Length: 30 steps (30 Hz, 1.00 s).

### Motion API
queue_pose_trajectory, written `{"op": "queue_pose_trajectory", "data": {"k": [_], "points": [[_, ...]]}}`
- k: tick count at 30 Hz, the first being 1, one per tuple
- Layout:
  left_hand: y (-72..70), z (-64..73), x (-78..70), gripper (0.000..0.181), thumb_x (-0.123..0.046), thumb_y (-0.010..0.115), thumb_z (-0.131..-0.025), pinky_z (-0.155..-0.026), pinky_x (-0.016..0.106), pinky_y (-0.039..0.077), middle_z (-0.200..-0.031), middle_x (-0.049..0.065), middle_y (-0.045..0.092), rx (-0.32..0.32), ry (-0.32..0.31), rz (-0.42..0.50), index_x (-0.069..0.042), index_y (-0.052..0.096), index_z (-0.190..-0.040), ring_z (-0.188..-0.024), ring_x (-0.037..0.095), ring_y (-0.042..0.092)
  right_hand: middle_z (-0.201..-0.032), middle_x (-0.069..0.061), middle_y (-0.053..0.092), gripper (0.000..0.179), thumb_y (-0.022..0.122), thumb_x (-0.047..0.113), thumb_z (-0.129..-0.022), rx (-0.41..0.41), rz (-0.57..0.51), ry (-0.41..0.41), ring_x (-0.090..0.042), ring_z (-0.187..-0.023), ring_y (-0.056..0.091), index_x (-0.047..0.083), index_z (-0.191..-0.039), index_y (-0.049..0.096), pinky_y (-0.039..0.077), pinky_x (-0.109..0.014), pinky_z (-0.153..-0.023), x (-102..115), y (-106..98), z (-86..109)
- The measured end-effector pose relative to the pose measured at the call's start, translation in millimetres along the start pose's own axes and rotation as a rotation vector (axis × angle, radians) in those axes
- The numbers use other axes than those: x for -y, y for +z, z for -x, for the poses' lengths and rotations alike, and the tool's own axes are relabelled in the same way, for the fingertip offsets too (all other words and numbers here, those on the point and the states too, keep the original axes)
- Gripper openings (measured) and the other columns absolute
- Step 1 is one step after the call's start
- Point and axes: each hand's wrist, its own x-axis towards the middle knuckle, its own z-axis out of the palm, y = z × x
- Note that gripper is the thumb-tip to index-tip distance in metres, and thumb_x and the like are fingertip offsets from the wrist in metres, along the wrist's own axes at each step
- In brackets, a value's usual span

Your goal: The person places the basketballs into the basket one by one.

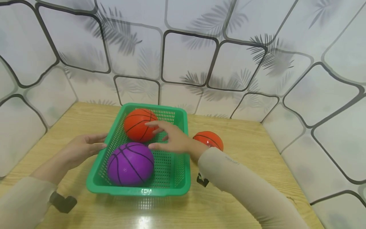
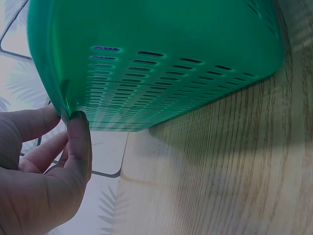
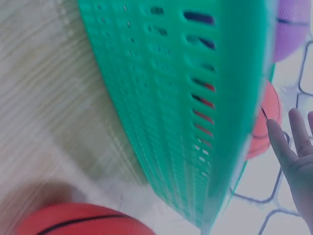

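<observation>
A green plastic basket [image 1: 138, 190] holds two toy basketballs: an orange-red ball [image 1: 137, 127] toward the back and a purple ball [image 1: 130, 165] in front of it. My left hand [image 1: 81, 149] pinches the basket's left rim between thumb and fingers, as the left wrist view also shows. Above the basket's right half is my right hand [image 1: 171, 138], its fingers spread and pointing left toward the orange-red ball. Nothing is in its grasp. Whether the fingertips touch that ball is hard to tell. Outside the basket to the right lies another orange-red ball [image 1: 210, 139], partly hidden by my right forearm.
Everything stands on a wood-grain table [image 1: 243, 197]. Behind and on both sides rises a wall [image 1: 188, 57] covered with a pattern of rounded outlines and grey leaves. Each wrist carries a small dark camera mount [image 1: 63, 202].
</observation>
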Motion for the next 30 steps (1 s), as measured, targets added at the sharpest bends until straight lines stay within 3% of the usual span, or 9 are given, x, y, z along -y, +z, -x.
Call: {"op": "queue_pose_trajectory", "data": {"k": [6,12,18,23,30], "points": [[0.4,-0.1,0.3,0.065,-0.024,0.056,-0.098,-0.104,0.039,0.036,-0.150,0.024,0.027,-0.005,-0.001,0.006,0.010,0.025,-0.145,-0.132,0.041,0.034,-0.135,-0.011,0.049,0.054,0.069,0.017,-0.089,-0.083,-0.055,-0.023,-0.024,-0.114,0.055,0.010,-0.137,0.048,0.054,-0.030,-0.083,-5.4,-15.4,3.6],[0.9,0.8,-0.5,0.066,-0.025,0.055,-0.098,-0.105,0.041,0.035,-0.150,0.025,0.026,-0.008,-0.004,0.001,0.009,0.024,-0.145,-0.132,0.042,0.033,-0.131,-0.006,0.054,0.045,0.069,0.014,-0.089,-0.205,-0.052,-0.041,-0.020,-0.109,0.058,0.008,-0.132,0.054,0.054,-0.036,-0.086,-13.4,-32.4,12.1],[1.3,1.5,-1.2,0.067,-0.025,0.056,-0.098,-0.105,0.041,0.035,-0.150,0.025,0.026,-0.015,-0.005,-0.002,0.010,0.024,-0.145,-0.131,0.042,0.034,-0.124,-0.002,0.059,0.038,0.067,0.015,-0.091,-0.309,-0.035,0.010,-0.027,-0.107,0.059,0.011,-0.127,0.057,0.053,-0.039,-0.086,-25.7,-48.5,24.1],[1.9,2.1,-2.3,0.066,-0.025,0.055,-0.098,-0.105,0.042,0.035,-0.149,0.025,0.027,-0.015,-0.005,-0.007,0.010,0.024,-0.145,-0.131,0.042,0.034,-0.125,-0.006,0.059,0.039,0.066,0.015,-0.091,-0.383,-0.033,0.030,-0.027,-0.107,0.059,0.009,-0.128,0.056,0.052,-0.043,-0.088,-37.7,-60.9,33.4],[2.0,2.2,-2.6,0.065,-0.024,0.055,-0.098,-0.105,0.042,0.035,-0.149,0.025,0.026,-0.013,-0.002,0.001,0.010,0.024,-0.145,-0.131,0.042,0.035,-0.121,-0.021,0.058,0.037,0.063,0.003,-0.090,-0.455,-0.006,0.069,-0.040,-0.107,0.058,-0.004,-0.126,0.054,0.051,-0.048,-0.089,-13.1,-73.0,52.4]]}}
